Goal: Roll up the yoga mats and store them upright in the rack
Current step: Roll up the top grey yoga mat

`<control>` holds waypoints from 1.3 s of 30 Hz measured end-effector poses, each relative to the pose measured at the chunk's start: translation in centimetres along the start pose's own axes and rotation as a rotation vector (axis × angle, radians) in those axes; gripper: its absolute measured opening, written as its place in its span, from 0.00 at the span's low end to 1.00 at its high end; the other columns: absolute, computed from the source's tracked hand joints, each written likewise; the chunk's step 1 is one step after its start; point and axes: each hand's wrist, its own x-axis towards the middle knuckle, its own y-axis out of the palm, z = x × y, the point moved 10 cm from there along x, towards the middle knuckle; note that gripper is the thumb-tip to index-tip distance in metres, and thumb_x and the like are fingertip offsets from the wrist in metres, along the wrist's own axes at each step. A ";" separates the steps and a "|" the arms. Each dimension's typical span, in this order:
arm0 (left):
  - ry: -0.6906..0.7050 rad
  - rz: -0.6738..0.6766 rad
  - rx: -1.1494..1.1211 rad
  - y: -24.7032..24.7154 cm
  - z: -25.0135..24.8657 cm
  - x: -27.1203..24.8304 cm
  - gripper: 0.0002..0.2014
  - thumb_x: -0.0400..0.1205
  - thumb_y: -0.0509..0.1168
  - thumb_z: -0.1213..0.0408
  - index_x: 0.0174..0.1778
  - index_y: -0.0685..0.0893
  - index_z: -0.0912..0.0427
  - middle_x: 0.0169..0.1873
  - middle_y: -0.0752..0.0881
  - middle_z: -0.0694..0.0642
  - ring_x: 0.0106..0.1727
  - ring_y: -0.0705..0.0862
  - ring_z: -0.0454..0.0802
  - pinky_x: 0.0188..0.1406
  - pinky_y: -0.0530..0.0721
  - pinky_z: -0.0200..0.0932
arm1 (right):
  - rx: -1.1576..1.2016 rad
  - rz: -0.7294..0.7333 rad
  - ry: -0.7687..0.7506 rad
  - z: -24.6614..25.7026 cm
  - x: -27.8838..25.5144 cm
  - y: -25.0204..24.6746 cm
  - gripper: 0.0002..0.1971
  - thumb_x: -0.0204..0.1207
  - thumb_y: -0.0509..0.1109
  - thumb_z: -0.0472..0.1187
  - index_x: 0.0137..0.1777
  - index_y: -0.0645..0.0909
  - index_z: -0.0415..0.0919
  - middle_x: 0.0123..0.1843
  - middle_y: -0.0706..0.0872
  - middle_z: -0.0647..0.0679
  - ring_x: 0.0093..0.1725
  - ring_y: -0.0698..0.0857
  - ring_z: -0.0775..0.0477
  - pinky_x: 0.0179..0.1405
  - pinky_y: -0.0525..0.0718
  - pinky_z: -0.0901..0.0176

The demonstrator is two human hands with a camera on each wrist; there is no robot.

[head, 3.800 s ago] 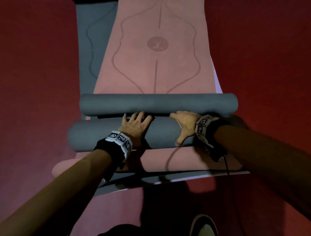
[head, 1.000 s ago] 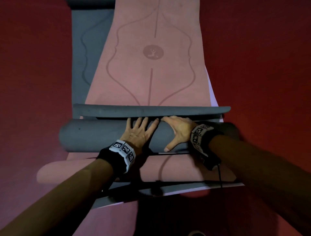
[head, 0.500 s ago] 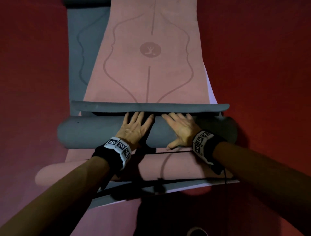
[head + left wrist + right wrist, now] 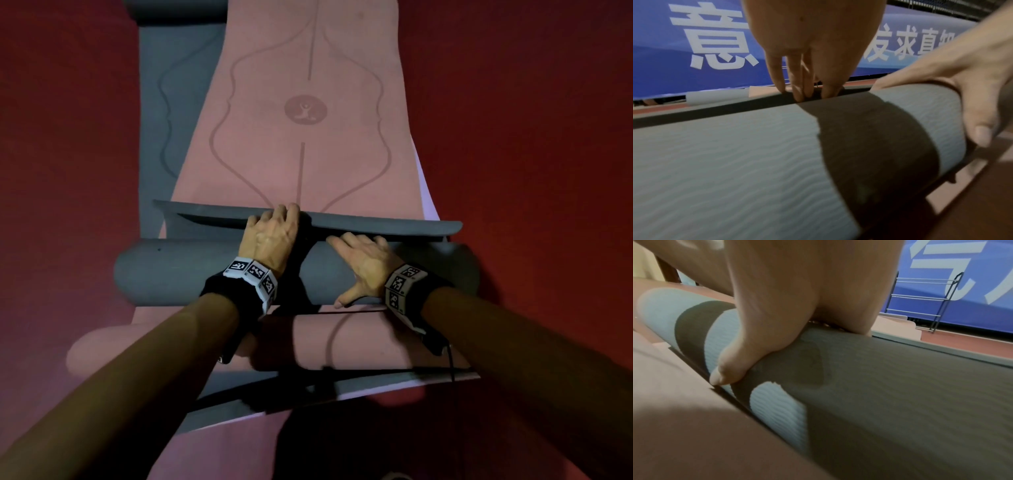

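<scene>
The grey mat roll (image 4: pixel 191 274) lies crosswise on the flat pink mat (image 4: pixel 308 137), which is spread on the red floor (image 4: pixel 513 137). The left hand (image 4: pixel 270 236) reaches beyond the roll, fingers curled over the grey mat's loose raised edge (image 4: pixel 376 224). The right hand (image 4: pixel 363 263) lies spread on top of the roll, thumb down its near side. A metal rack (image 4: pixel 920 296) stands far beyond the roll, by a blue banner (image 4: pixel 705 40).

Both forearms extended forward, wrists banded. Left hand (image 4: pixel 270 236) reaching farther out, fingers (image 4: pixel 799 81) curled down over an edge. Right hand (image 4: pixel 363 263) flat, palm down, fingers spread, thumb (image 4: pixel 729 369) splayed back toward the body.
</scene>
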 end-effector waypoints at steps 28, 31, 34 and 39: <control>0.140 0.048 -0.100 3.2 -2.7 -4.7 0.16 0.87 0.59 0.63 0.64 0.59 0.53 0.62 0.79 0.60 0.66 0.77 0.62 0.74 0.69 0.66 | 0.141 0.036 0.088 -0.4 -0.8 0.0 0.59 0.55 0.80 0.75 0.85 0.64 0.51 0.84 0.70 0.48 0.82 0.68 0.43 0.83 0.63 0.48; 0.163 0.072 -0.100 2.5 -2.5 -4.8 0.23 0.85 0.59 0.52 0.74 0.64 0.55 0.66 0.76 0.58 0.67 0.76 0.63 0.74 0.69 0.64 | 0.116 0.086 0.121 -0.4 -0.9 0.0 0.56 0.56 0.79 0.76 0.82 0.69 0.48 0.81 0.74 0.46 0.80 0.72 0.42 0.81 0.67 0.47; 0.164 0.203 -0.015 3.3 -2.9 -4.6 0.49 0.75 0.72 0.42 0.85 0.54 0.57 0.72 0.69 0.58 0.70 0.72 0.63 0.74 0.69 0.67 | 0.066 0.099 0.136 0.1 -1.4 -0.3 0.58 0.59 0.78 0.75 0.85 0.64 0.46 0.84 0.69 0.44 0.82 0.68 0.40 0.83 0.65 0.45; 0.084 0.250 0.055 4.5 -3.7 -5.5 0.40 0.83 0.66 0.60 0.86 0.49 0.56 0.76 0.62 0.62 0.74 0.65 0.67 0.78 0.58 0.75 | 0.033 0.135 0.186 1.2 -2.6 0.3 0.46 0.68 0.78 0.66 0.80 0.68 0.43 0.78 0.76 0.42 0.77 0.74 0.40 0.77 0.71 0.46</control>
